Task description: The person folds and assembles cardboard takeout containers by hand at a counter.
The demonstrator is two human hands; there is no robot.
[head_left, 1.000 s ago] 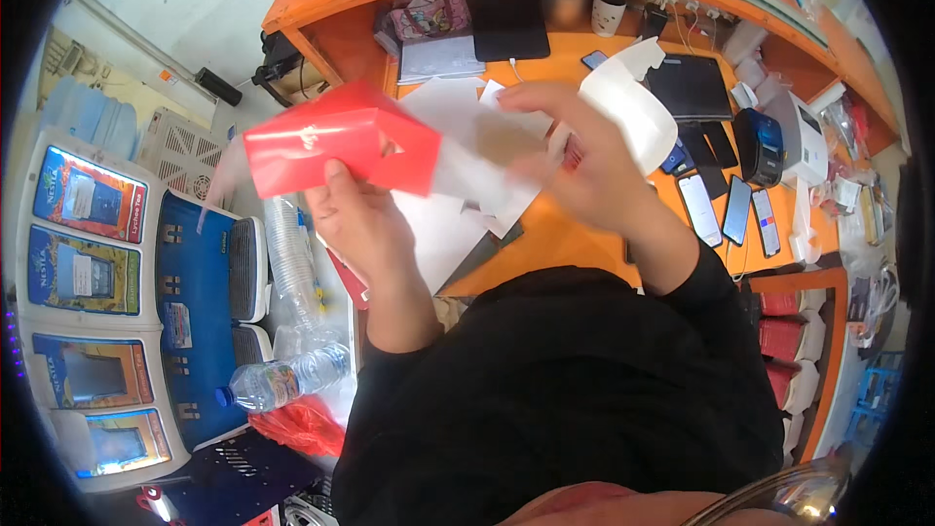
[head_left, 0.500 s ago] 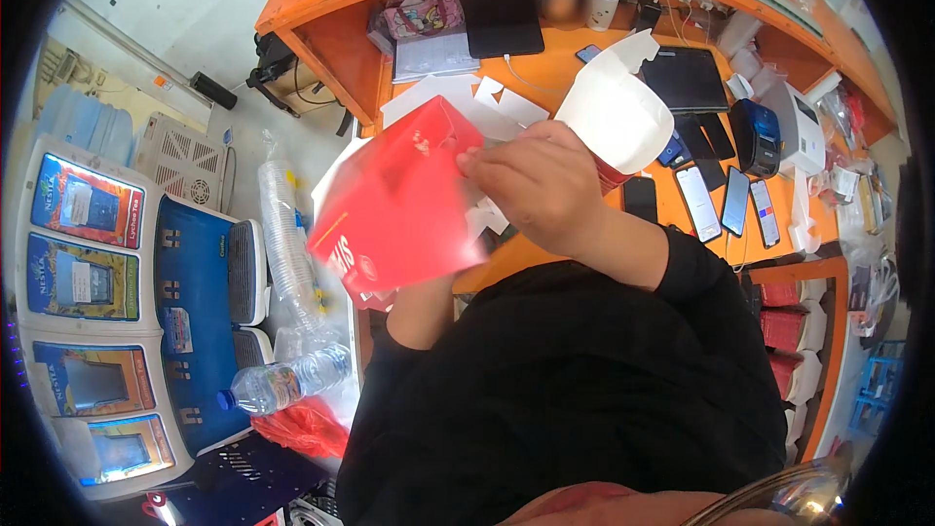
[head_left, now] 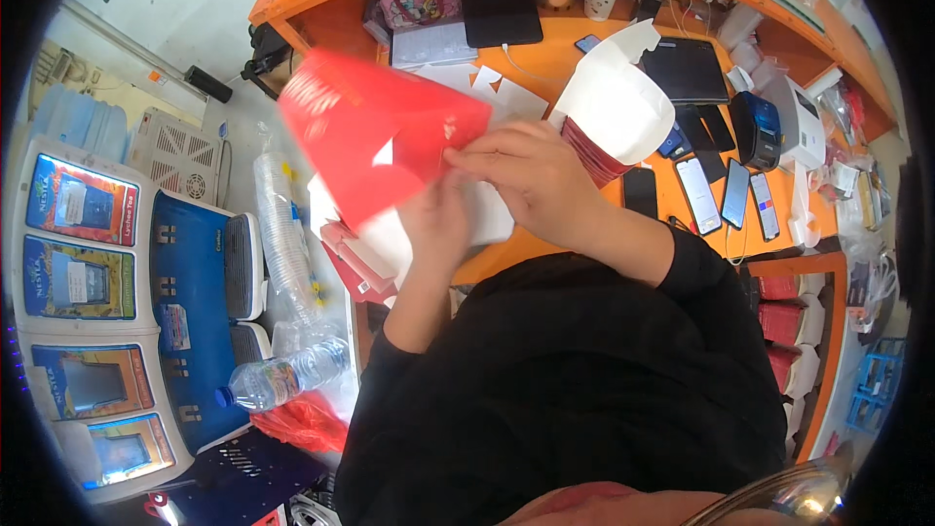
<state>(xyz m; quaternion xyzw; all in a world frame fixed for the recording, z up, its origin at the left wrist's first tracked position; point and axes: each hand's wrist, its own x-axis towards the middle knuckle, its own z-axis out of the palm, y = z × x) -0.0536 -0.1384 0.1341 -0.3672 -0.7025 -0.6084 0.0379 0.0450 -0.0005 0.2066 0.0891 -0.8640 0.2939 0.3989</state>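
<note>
Card, red with pale print too blurred to read, overlies the orange desk's left edge; I see the right hand pinching its margin, fingertips closed, but cannot tell the blurred left hand's grip.

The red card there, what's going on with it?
A person holds the red card above an orange desk. The right hand pinches its right edge; the left hand, blurred, is at its lower edge, and whether it grips is unclear. To the right, a stack of cartons sits on the desk, with phones further right.
</note>
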